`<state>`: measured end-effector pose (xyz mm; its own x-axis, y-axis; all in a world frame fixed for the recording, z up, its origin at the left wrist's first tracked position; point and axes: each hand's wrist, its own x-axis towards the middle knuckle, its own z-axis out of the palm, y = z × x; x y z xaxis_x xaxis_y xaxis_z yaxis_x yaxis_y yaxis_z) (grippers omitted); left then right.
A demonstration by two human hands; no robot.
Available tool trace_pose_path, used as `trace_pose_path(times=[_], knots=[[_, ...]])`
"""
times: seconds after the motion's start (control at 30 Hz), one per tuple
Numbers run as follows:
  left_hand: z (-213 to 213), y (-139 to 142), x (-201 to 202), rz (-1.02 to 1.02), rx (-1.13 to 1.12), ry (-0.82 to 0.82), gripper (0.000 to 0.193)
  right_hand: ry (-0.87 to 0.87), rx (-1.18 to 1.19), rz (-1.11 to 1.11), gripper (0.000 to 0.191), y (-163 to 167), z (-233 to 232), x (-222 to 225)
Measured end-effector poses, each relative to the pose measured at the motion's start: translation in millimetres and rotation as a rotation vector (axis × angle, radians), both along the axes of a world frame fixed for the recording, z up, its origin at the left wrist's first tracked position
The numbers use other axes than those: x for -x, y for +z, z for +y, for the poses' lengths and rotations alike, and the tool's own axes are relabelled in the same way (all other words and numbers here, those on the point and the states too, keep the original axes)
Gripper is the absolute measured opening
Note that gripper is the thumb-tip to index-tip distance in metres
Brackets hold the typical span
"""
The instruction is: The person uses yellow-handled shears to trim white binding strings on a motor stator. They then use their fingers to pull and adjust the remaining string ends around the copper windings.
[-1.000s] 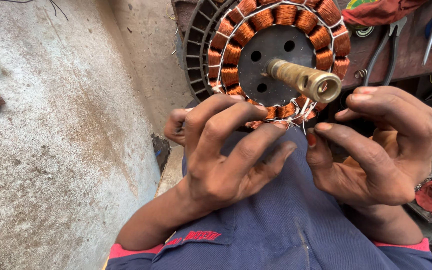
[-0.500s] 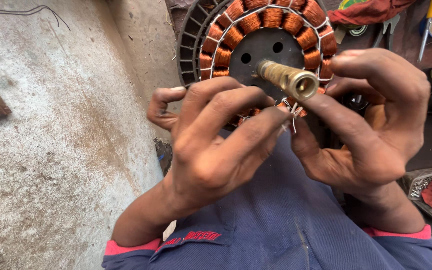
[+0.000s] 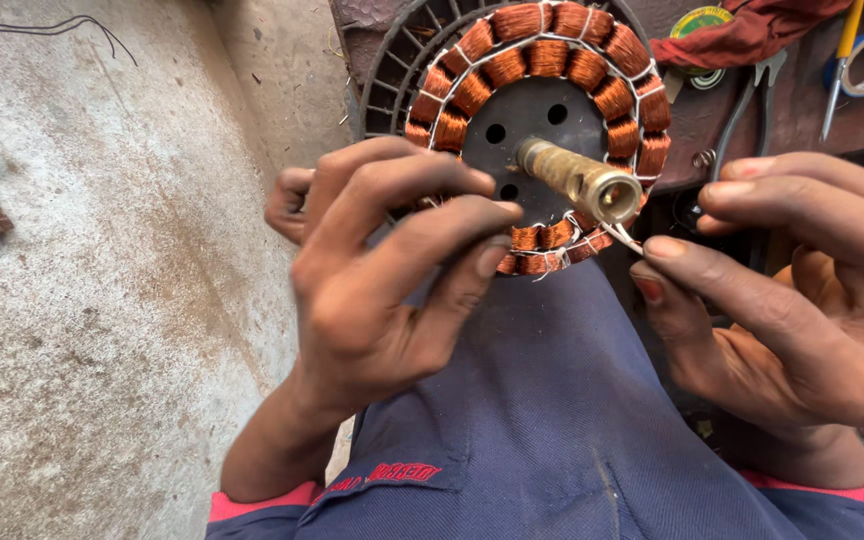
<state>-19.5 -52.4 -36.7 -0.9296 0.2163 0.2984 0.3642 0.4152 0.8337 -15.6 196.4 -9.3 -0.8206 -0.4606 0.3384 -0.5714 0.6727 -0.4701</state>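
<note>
Bare concrete floor (image 3: 102,300) left of both hands (image 3: 382,290) at stator (image 3: 542,120) rim.

A ring of copper-orange coils (image 3: 552,50), bound with white thread, is seen around a dark grey disc (image 3: 537,120) with a brass-yellow shaft (image 3: 577,180). Near it, navy-blue cloth (image 3: 552,430) is edged with pink cuffs (image 3: 252,500). A red rag (image 3: 752,30) is seen far right.

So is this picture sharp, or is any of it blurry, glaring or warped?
Head view: soft, even daylight, no harsh shadows; a mild gleam on the brass shaft; the copper coils and both hands, left and right, look sharp; the wide lens swells the hands near the edges.
</note>
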Motion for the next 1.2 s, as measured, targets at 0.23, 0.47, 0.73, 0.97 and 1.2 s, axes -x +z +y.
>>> trace_pose_path(times=[0.23, 0.47, 0.73, 0.97, 1.2], knots=[[11.1, -4.2, 1.2, 0.05, 0.024, -0.16, 0.024, -0.109, 0.094, -0.04, 0.02, -10.8, 1.1, -22.3], [8.1, -9.1, 0.2, 0.158, 0.132, -0.186, 0.018, -0.217, 0.126, -0.087, 0.03, -22.6, -7.3, -52.2], [4.5, -10.6, 5.0, 0.224, 0.157, -0.229, 0.022, -0.273, 0.007, -0.039, 0.021, -22.5, -31.2, -61.1], [1.4, -15.7, 9.3, 0.247, 0.146, -0.303, 0.02, -0.611, 0.93, -0.819, 0.026, -24.1, -38.9, -79.3], [4.5, -17.0, 10.1, 0.245, 0.16, -0.321, 0.02, -0.423, 0.105, -0.15, 0.026, -34.1, -36.4, -74.9]])
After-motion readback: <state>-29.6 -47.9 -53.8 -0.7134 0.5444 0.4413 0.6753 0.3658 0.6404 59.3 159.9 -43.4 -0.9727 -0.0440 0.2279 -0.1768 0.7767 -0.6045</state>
